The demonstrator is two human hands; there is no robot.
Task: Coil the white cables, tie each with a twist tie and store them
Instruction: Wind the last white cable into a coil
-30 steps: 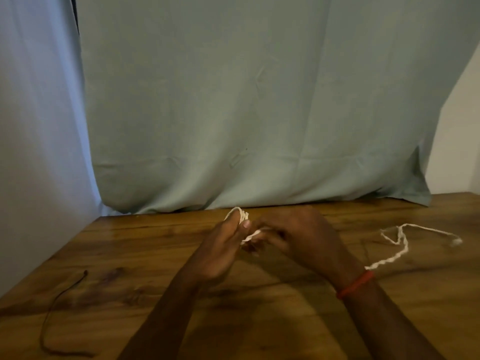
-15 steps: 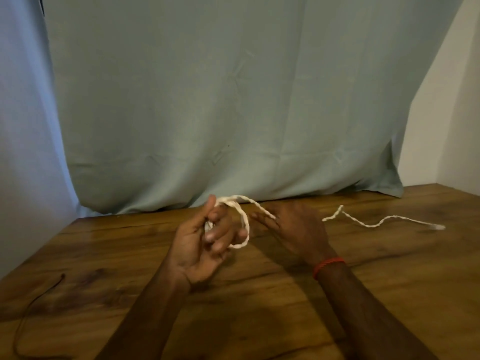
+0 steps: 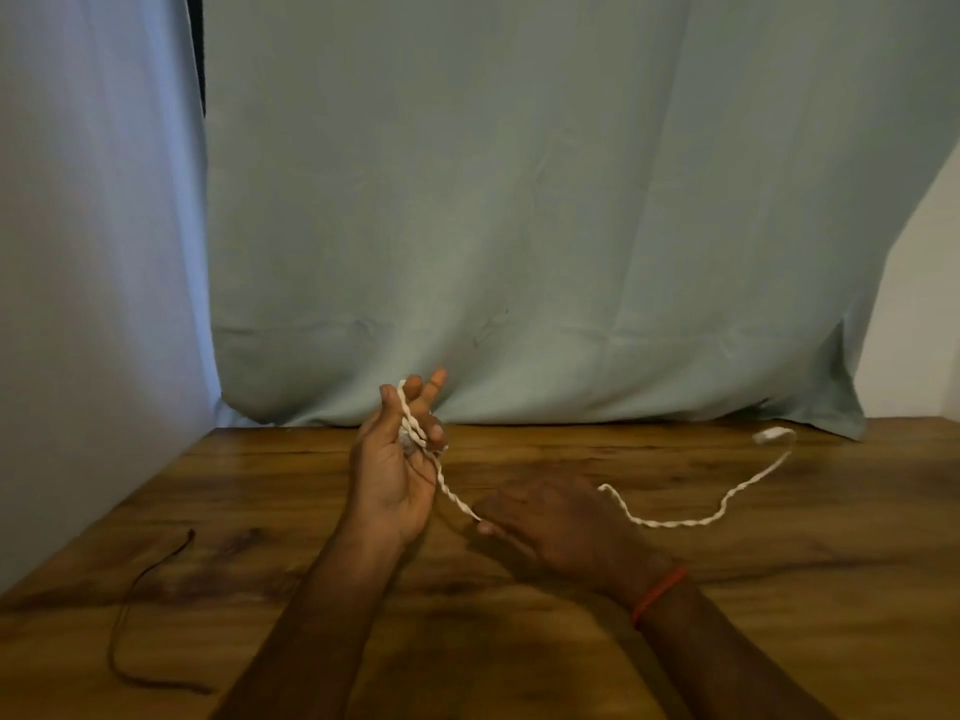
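A twisted white cable [image 3: 670, 522] runs across the wooden table [image 3: 779, 589]. One end of it is looped around the raised fingers of my left hand [image 3: 397, 470], which is held palm up near the table's middle. From there the cable drops down to my right hand [image 3: 561, 527], which pinches it low over the table. The rest trails right to a white plug [image 3: 768, 436] near the back edge.
A thin dark twist tie [image 3: 140, 610] lies curved on the table at the front left. A pale blue cloth [image 3: 519, 226] hangs behind the table, and a white wall [image 3: 914, 330] shows at the far right.
My left hand has lifted and turned upright with the loops on its fingers. My right hand has pulled back towards me along the cable, drawing the strand taut between both hands.
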